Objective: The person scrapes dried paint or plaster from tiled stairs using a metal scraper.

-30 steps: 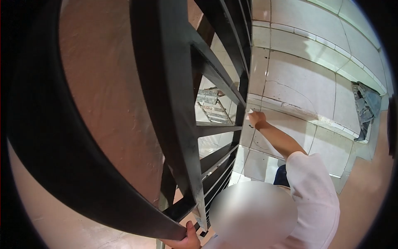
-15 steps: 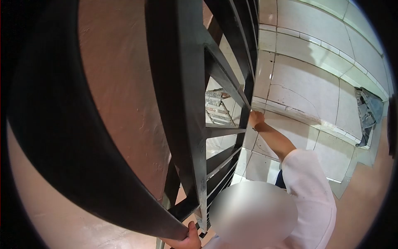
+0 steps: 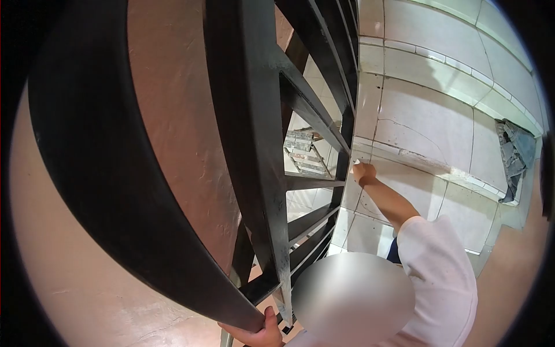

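"So, how is the railing (image 3: pixel 231 115) seen to look?"

"It is coloured black, and it is built of broad bars joined by slanting crosspieces, with greyish scuffs shown on some of them. Its thick handrail (image 3: pixel 133 214) is seen bowed across the left side, down to the bottom middle. The whole is set along the side of the pale tiled steps (image 3: pixel 425 104)."

"And what is held by the left hand (image 3: pixel 260 333)?"

"The lower end of the handrail is gripped there. The fingers are wrapped about its edge and the thumb is pressed up along the nearer side, so the gap is filled by the rail itself."

"How are the fingers of the right hand (image 3: pixel 364 172) placed?"

"They are bunched nearly closed, with a small white piece (image 3: pixel 356 163) pinched at the tips. What it is made of cannot be told; too little of it is shown. The arm is stretched out from a white sleeve (image 3: pixel 436 272), and the hand is held over the steps, just beside the bottom bar of the railing. Whether that bar is touched cannot be told."

"Is anything laid nearby?"

"A crumpled grey-blue cloth (image 3: pixel 518 153) is seen at the far right end of the steps, well apart from both hands."
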The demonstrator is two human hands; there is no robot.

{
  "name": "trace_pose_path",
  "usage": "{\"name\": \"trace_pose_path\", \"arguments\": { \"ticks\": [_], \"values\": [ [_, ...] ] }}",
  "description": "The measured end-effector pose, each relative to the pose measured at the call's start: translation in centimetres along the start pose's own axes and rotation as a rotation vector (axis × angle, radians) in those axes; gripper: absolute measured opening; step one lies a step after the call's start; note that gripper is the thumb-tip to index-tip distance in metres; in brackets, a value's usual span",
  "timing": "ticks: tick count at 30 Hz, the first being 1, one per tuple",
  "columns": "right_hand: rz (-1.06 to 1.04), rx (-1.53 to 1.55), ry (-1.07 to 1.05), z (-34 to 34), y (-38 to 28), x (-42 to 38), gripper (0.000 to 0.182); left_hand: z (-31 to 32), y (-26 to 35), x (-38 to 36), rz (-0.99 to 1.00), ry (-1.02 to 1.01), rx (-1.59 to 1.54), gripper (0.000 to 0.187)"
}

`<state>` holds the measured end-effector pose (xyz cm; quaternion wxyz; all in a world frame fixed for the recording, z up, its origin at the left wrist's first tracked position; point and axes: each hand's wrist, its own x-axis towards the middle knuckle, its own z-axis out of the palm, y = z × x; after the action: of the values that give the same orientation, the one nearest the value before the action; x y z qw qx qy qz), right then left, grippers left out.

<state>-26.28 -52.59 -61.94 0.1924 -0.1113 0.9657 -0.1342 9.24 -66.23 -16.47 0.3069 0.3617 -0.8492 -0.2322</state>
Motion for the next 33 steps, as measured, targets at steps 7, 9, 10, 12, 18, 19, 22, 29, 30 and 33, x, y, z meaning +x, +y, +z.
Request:
{"name": "trace_pose_path", "arguments": {
  "ticks": [7, 9, 10, 12, 18, 19, 22, 29, 30, 33],
  "values": [
    [-0.165, 0.017, 0.03, -0.3, 1.9, -1.9, 0.023, 0.5, -1.0, -0.8, -0.039, 0.137, 0.022, 0.105],
    [-0.132, 0.03, -0.005, 2.6, 3.9, -3.8, 0.024, 0.6, -0.2, -0.4, -0.04, 0.127, -0.022, 0.103],
    [-0.133, 0.021, -0.004, 2.4, 4.0, -4.6, 0.024, 0.4, -0.2, -0.2, 0.004, 0.069, 0.019, 0.1],
    [-0.099, -0.018, -0.048, 2.1, 3.8, -5.5, 0.023, 0.6, 0.0, 0.2, 0.049, 0.015, 0.062, 0.098],
    [-0.101, 0.001, -0.096, 2.4, 2.5, -6.3, 0.027, 0.9, 1.0, 0.3, 0.107, 0.054, -0.113, 0.089],
    [-0.099, 0.012, -0.069, 3.4, 3.4, -7.2, 0.029, 0.9, 1.1, 0.4, 0.085, 0.054, -0.079, 0.089],
    [-0.049, -0.047, -0.197, 2.6, 3.6, -5.8, 0.034, 1.5, 1.5, 0.8, 0.133, 0.062, 0.004, 0.091],
    [-0.212, 0.111, 0.071, 0.3, 4.0, -10.6, 0.052, 1.1, 0.4, 0.4, 0.226, 0.098, -0.199, 0.097],
    [-0.161, 0.08, 0.023, 0.1, 5.2, -11.7, 0.055, 1.1, 0.6, 0.5, 0.233, 0.107, -0.209, 0.097],
    [-0.131, 0.064, 0.054, 1.4, 11.0, -16.8, 0.065, 1.2, 1.2, 1.0, 0.261, 0.125, -0.366, 0.088]
  ]
}}
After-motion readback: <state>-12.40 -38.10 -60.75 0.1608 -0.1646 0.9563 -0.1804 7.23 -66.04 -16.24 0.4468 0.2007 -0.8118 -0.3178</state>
